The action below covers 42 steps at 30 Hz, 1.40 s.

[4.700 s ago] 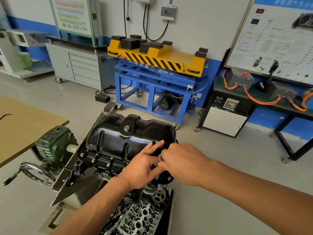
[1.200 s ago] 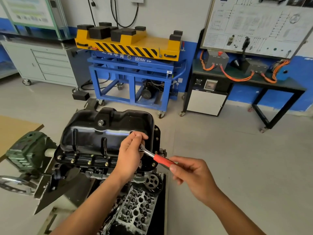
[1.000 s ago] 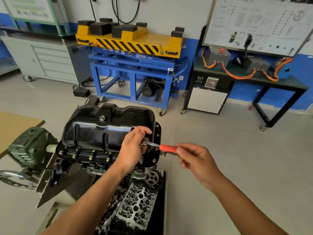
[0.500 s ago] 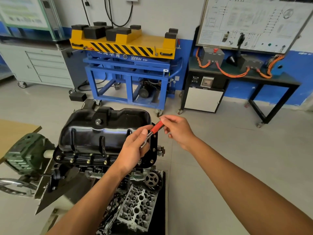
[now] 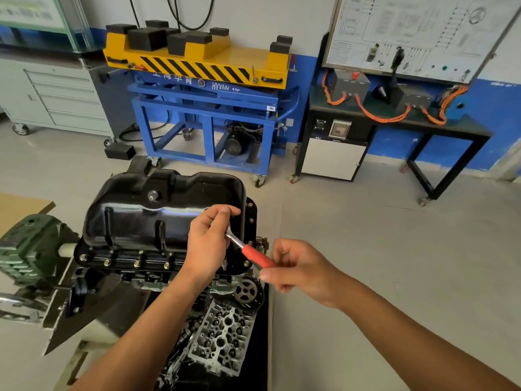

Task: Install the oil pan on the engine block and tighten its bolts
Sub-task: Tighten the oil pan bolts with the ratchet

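1. The left hand (image 5: 208, 246) curls round the head end of the wrench (image 5: 255, 255), over the right end of the oil pan (image 5: 158, 210).
2. The right hand (image 5: 298, 269) pinches the red handle, just right of the pan.
3. The wrench slants from its head at upper left down to its handle at lower right.
4. The pan is glossy black and lies lengthwise left to right on the engine block (image 5: 152, 277), with bolts (image 5: 136, 263) along its near edge.
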Tool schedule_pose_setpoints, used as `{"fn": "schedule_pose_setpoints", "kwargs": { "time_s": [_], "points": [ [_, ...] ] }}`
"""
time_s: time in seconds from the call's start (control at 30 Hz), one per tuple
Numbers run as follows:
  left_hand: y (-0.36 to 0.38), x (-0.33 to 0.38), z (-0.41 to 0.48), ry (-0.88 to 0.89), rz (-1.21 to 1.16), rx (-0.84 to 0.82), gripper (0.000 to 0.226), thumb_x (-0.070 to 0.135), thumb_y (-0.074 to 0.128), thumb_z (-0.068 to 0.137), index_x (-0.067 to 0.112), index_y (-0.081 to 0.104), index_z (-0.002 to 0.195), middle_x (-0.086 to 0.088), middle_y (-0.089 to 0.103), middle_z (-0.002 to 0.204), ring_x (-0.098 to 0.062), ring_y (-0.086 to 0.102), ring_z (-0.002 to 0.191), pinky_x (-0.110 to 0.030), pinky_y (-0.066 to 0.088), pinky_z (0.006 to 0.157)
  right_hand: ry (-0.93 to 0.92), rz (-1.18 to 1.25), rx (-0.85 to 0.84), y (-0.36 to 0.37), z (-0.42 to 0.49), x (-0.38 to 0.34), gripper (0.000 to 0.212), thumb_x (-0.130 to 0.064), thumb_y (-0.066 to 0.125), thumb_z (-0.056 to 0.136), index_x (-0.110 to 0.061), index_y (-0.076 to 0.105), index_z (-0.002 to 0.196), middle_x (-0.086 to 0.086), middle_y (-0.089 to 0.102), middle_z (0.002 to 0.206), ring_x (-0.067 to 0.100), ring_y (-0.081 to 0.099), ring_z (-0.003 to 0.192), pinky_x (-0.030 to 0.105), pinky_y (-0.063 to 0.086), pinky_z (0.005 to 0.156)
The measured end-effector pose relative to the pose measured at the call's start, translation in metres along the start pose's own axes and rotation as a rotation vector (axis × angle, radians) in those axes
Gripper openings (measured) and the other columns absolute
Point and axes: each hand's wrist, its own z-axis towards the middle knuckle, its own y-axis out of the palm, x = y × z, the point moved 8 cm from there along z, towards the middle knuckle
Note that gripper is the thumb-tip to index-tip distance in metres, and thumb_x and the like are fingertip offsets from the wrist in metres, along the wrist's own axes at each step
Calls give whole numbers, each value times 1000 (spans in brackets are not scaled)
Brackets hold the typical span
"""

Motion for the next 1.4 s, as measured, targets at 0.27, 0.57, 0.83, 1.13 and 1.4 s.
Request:
{"fn": "schedule_pose_setpoints", "kwargs": {
  "time_s": [0.27, 0.57, 0.83, 1.13, 1.4],
  "points": [
    [6, -1, -2, 5, -141, -82, 31, 18, 50, 103, 21, 75, 84, 8, 47, 53, -6, 39, 48, -20, 35, 49, 138, -33, -154, 63, 15, 5, 30, -20, 79, 84, -19, 61, 59, -1, 65, 57, 9, 62, 51, 17, 48, 49],
    [18, -10, 6, -77, -146, -296, 31, 33, 46, 100, 16, 72, 99, -3, 34, 50, -13, 27, 46, -23, 26, 43, 261, 24, -133, 83, 14, 10, 24, -38, 82, 76, -19, 68, 72, 0, 70, 66, 9, 57, 53, 22, 40, 53],
    [19, -13, 8, -57, -112, -315, 33, 26, 41, 96, 16, 72, 103, -1, 38, 48, -13, 29, 45, -23, 26, 45, 402, -333, -333, 33, 9, 0, 26, -32, 84, 76, -23, 64, 62, 1, 71, 69, 6, 60, 53, 19, 36, 50],
    [13, -20, 2, -92, -84, -302, 34, 30, 44, 91, 25, 75, 102, -4, 41, 59, -10, 41, 53, -19, 38, 49, 407, -468, -188, -52, 28, -16, 22, -21, 85, 76, -18, 73, 94, 1, 66, 72, 9, 53, 57, 21, 40, 55],
    [18, -20, -1, -107, -97, -417, 46, 44, 51, 87, 35, 66, 129, 14, 52, 54, -2, 48, 48, -11, 43, 53, 76, -360, 161, -87, 54, -36, 37, -11, 83, 77, -15, 71, 112, 2, 75, 94, 14, 62, 72, 23, 51, 61]
  ]
}}
